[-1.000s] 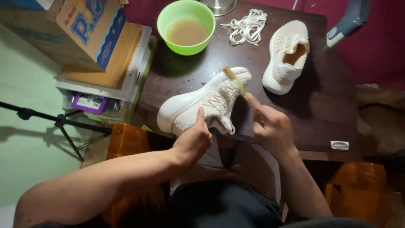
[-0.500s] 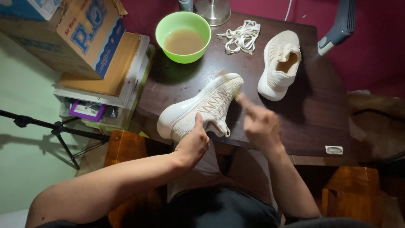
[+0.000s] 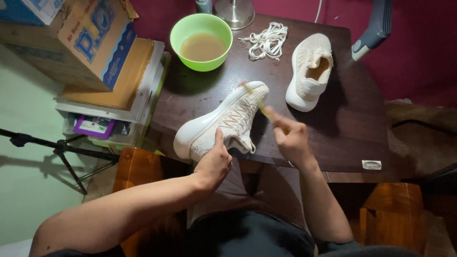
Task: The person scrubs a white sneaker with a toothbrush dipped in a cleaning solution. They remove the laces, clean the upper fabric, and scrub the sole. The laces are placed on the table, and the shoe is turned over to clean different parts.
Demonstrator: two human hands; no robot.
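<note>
A cream knit sneaker (image 3: pixel 223 119) lies tilted on its side at the near edge of a dark wooden table (image 3: pixel 352 123). My left hand (image 3: pixel 214 164) grips its heel end, thumb pressed on the upper. My right hand (image 3: pixel 290 138) holds a thin yellowish brush (image 3: pixel 259 104), blurred, its head against the toe part of the shoe. The second cream sneaker (image 3: pixel 309 71) rests upright farther back on the right, laces removed.
A green bowl (image 3: pixel 201 40) of murky brownish water stands at the back left. A pile of white laces (image 3: pixel 266 40) lies beside it. Cardboard boxes (image 3: pixel 81 43) and stacked books sit left of the table; a tripod leg (image 3: pixel 57 150) is on the floor.
My right hand and the brush have moved along the shoe's toe, first down off it, then back up onto it. My left hand has kept its hold on the heel.
</note>
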